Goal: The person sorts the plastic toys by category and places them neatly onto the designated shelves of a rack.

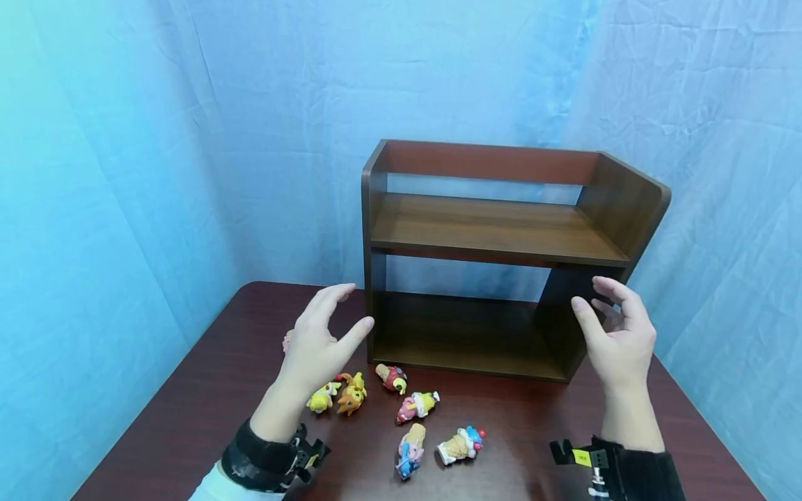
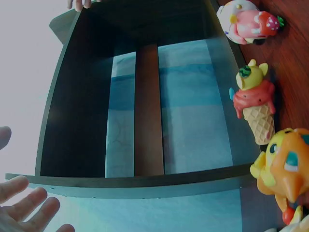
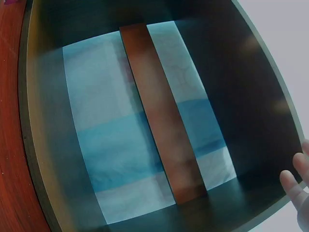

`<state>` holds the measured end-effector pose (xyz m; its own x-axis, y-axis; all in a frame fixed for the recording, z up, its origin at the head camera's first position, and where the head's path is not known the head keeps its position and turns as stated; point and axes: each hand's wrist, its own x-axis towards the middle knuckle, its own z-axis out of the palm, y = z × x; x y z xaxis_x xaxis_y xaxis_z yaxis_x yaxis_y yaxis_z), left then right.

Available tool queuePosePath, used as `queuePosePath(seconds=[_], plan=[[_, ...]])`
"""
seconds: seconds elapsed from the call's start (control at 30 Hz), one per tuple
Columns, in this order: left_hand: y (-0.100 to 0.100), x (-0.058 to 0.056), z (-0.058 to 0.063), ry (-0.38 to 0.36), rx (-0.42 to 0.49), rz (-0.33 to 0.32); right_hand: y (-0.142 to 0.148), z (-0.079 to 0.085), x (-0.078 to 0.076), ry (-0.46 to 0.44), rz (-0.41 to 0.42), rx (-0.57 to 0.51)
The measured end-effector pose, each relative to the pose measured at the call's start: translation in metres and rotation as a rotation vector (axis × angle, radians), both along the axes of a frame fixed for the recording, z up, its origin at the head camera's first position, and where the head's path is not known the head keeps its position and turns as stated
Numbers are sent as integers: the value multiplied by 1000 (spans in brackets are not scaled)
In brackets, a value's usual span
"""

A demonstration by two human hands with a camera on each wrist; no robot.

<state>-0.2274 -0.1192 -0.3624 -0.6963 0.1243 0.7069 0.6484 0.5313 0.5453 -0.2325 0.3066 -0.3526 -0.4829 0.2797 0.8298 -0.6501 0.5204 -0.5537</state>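
Note:
A two-tier brown wooden shelf (image 1: 501,229) stands on the dark table, both levels bare. My left hand (image 1: 316,351) hovers before its left side, thumb and fingers spread with nothing between them. Off the shelf's right side is my right hand (image 1: 617,337), also spread and holding nothing. Below and between the hands lie several toy figurines: an orange and yellow one (image 1: 352,394), a yellow one (image 1: 322,398), a red-topped ice-cream-cone figure (image 2: 253,99), a pink and yellow one (image 1: 418,406), a blue and pink one (image 1: 410,451) and a cone with a blue top (image 1: 460,445).
A pink figurine (image 1: 287,340) is mostly hidden behind my left hand. Light blue cloth (image 1: 282,139) hangs behind and beside the dark red-brown table (image 1: 207,410). A black strap with a camera mount sits on each wrist.

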Motion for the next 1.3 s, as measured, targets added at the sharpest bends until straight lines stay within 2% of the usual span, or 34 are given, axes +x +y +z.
queuePosePath(seconds=[0.2,0.33,0.5,0.63,0.73,0.87,0.97,1.13,1.3], plan=[[6,0,0,-13,-3,-5,-4,5,2,-26,-141,-120],[8,0,0,-42,-13,-4,3,2,-2,-65,-219,-211],[11,-3,-2,-76,-44,-1,17,-11,-16,-170,-207,-270],[13,-4,-3,-105,-87,15,22,-18,-22,-314,-149,-300],[15,-4,-4,-127,-102,22,24,-25,-27,-388,-90,-325],[17,-4,-5,-148,-119,30,27,-33,-31,-409,-61,-304],[17,-4,-7,-156,-140,44,29,-37,-32,-451,-95,-237],[13,-1,-9,-178,-179,58,34,-42,-30,-585,-176,-115],[5,3,-8,-186,-147,53,39,-46,-28,-669,-239,-64]])
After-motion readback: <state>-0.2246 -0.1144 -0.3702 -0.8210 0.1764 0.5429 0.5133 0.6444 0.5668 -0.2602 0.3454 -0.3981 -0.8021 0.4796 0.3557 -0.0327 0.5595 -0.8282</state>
